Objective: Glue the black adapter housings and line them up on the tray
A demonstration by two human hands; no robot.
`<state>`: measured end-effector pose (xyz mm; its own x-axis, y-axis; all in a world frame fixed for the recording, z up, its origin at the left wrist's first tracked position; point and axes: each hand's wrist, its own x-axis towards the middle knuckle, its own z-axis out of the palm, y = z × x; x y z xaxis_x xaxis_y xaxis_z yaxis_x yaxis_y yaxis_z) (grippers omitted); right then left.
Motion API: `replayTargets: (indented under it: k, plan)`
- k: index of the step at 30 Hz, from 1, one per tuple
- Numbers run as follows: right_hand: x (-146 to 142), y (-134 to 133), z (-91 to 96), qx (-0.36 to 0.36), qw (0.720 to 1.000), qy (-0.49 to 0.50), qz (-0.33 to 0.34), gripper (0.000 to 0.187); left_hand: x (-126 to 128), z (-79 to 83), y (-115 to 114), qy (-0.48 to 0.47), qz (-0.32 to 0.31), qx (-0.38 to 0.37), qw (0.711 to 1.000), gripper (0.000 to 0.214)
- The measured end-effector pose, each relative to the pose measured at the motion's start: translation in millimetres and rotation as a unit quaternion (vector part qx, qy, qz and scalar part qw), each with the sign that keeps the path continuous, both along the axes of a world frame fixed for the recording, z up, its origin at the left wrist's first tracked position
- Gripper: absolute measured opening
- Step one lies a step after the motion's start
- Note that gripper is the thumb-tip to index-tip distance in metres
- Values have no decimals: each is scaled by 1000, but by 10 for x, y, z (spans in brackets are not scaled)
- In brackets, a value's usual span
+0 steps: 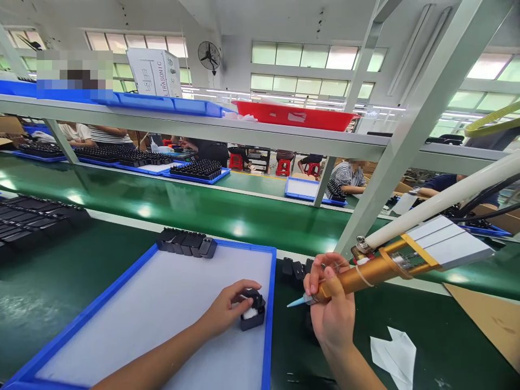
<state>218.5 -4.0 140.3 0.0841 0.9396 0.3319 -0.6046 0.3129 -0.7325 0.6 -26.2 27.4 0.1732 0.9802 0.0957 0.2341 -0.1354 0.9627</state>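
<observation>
My left hand (227, 310) pinches a small black plastic part (255, 298) between thumb and fingers. Directly below it, a small black box (252, 322) with something white inside sits near the right rim of the blue-edged tray (268, 336); I cannot tell whether part and box are joined. My right hand (333, 309) is wrapped around an orange glue dispenser (369, 274) hanging from above. Its pale blue nozzle (297, 301) points left, apart from the box. A row of black boxes (187, 242) stands along the tray's far left edge.
More black pieces (298, 269) lie between the tray and my right hand. A crumpled white cloth (395, 355) and a cardboard sheet (487, 319) are to the right. Stacked black boxes (38, 222) stand left. A slanted metal post (410, 130) and shelf (252, 130) rise ahead; people work beyond.
</observation>
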Motion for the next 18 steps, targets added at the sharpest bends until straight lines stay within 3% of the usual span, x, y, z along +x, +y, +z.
replayTargets:
  k: [5,8,11,14,18]
  plan:
    - [-2,9,-6,0,1000,5,-1,14,35,95,-58,120,19,81,989,30]
    - [-1,19,-6,3,1000,-1,-3,14,46,118,-100,171,-24,95,980,35]
    - [4,30,-7,7,1000,-6,-2,15,36,109,-134,211,-73,75,972,51]
    - [9,40,-9,7,1000,-5,-7,15,29,73,-140,237,-75,47,968,73]
    - [20,44,-7,2,1000,-3,-14,17,52,73,-126,246,-32,-4,969,57]
